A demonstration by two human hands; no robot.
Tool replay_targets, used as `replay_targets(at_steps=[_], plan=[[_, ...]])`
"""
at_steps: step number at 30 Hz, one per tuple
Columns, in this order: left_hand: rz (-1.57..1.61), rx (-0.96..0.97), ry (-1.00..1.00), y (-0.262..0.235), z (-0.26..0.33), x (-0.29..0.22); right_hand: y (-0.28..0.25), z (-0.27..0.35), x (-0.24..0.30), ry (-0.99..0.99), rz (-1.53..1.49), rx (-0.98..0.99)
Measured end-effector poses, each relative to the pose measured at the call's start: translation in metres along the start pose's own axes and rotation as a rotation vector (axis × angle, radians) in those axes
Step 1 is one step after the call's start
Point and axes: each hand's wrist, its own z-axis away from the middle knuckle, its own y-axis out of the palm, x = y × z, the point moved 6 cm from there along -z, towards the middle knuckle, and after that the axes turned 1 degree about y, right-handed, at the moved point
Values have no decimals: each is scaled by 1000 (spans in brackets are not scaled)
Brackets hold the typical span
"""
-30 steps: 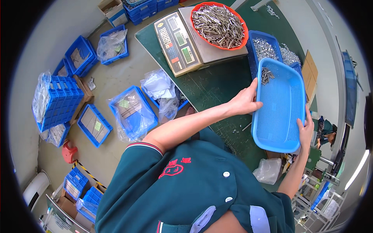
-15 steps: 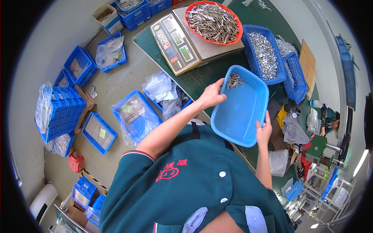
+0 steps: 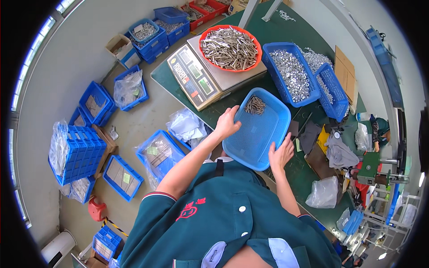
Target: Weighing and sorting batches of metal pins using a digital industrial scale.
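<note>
A light blue plastic basket (image 3: 254, 145) with a perforated bottom is between my hands at the table's near edge. My left hand (image 3: 228, 123) is closed on its left rim. On the lower right rim is my right hand (image 3: 281, 155), thumb inside and fingers outside. A small heap of metal pins (image 3: 255, 106) lies in the basket's far left corner. Just beyond, a digital scale (image 3: 210, 85) carries a red bowl (image 3: 203, 54) heaped with similar metal pins (image 3: 230, 47). Part of each hand's grip is hidden by the rim.
Blue baskets of small metal parts (image 3: 292, 73) stand on the green table (image 3: 308, 22) to the right of the scale. Blue crates (image 3: 82, 154) and bagged trays (image 3: 161, 154) cover parts of the floor at left. Cloths (image 3: 339, 152) and a plastic bag (image 3: 322, 192) lie at right.
The view has shifted, so the table and scale sit lower in it. Both hands still hold the basket; the right hand's fingers look more spread. The pins are bunched in the far corner.
</note>
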Motion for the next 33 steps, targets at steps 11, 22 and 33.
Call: replay_targets(at_steps=[11,22,33], plan=[[202,-430,6,-53,94,-5,-31,-163,257,-817,-507,-287],[290,-702,-1297,36,468,278,18,-219,307,-937,-280,-157],[829,-825,-1369,66,491,265,11,-243,325,-1171,-452,-271]])
